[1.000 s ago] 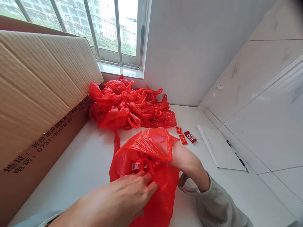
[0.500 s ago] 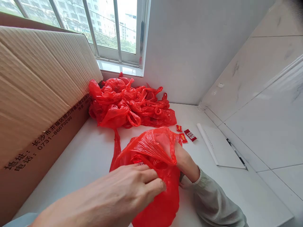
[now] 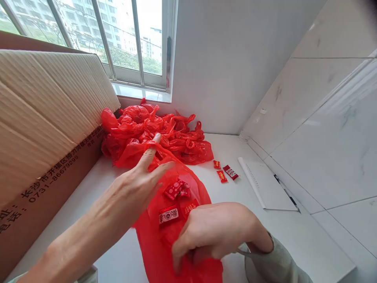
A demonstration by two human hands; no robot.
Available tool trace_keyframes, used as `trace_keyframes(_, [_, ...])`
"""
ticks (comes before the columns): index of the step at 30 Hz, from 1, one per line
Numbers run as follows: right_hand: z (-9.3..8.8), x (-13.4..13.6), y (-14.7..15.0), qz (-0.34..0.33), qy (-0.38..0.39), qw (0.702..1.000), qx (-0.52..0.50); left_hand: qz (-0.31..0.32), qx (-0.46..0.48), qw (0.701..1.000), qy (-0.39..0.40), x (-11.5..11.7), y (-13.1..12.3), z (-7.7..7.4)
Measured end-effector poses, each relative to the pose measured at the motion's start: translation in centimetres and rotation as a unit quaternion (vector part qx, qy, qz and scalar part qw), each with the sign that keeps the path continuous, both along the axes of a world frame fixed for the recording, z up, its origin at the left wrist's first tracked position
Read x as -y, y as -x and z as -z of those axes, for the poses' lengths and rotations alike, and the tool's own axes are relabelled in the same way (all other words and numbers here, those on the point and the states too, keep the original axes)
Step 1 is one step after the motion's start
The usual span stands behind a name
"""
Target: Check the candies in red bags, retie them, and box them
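A red plastic bag (image 3: 203, 188) lies with its mouth open on the white tabletop. My left hand (image 3: 141, 182) is at the bag's far left rim, fingers spread and one finger against the rim's edge. Inside the bag are several red packets: a dotted packet (image 3: 175, 188) and a packet with a pale label (image 3: 169, 215) show clearly. Over the bag's near right part, my right hand (image 3: 219, 230) is closed, fingers curled downward against the red plastic. What its fingertips hold, if anything, is hidden.
Several tied red bags (image 3: 159, 129) are heaped below the window. A cardboard box (image 3: 55, 102) stands at left. Right of the bag lie two small red packets (image 3: 222, 176) and a dark red packet (image 3: 231, 172). Beyond them are white paper (image 3: 271, 188) and a pen (image 3: 287, 192).
The bag's mouth has been spread wide, showing the packets inside. My left hand has moved up to the far rim with fingers spread. My right hand has come out from under the plastic toward me.
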State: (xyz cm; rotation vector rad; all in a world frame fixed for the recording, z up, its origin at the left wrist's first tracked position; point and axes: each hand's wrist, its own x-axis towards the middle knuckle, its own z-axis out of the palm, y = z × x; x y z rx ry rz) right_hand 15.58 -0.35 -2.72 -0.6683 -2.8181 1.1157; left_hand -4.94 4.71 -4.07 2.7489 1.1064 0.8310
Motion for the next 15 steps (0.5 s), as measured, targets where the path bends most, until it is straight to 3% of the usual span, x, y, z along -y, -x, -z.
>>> trace_keyframes(2, [-1.8,0.8,-1.7,-0.008,0.033,0.999,-0.027,0.039,-0.049,0.997,-0.042,0.1,0.2,-1.0])
trace_keyframes(4, [-3.5,1.7,-4.4,0.035,0.058,0.997,-0.023,0.091,-0.071,0.990,-0.078,0.1,0.4,-1.8])
trace_keyframes(7, [-4.6,2.1,-9.3,0.198,0.055,0.978,-0.038,0.104,-0.072,0.987,-0.097,0.4,0.9,-1.9])
trace_keyframes(9, [-3.5,1.0,-12.5,0.368,0.014,0.928,-0.052,0.095,-0.066,0.989,-0.095,0.7,1.4,-1.5])
trace_keyframes(12, [0.3,-2.3,-15.7,0.589,-0.029,0.806,0.054,0.102,-0.063,0.986,-0.118,1.3,2.1,-1.2])
trace_keyframes(13, [1.9,-3.6,-16.2,0.637,-0.042,0.762,0.113,0.106,-0.069,0.983,-0.136,1.4,2.3,-1.4])
trace_keyframes(15, [5.0,-5.9,-16.8,0.672,-0.045,0.722,0.157,0.109,-0.089,0.974,-0.178,1.8,2.4,-2.0])
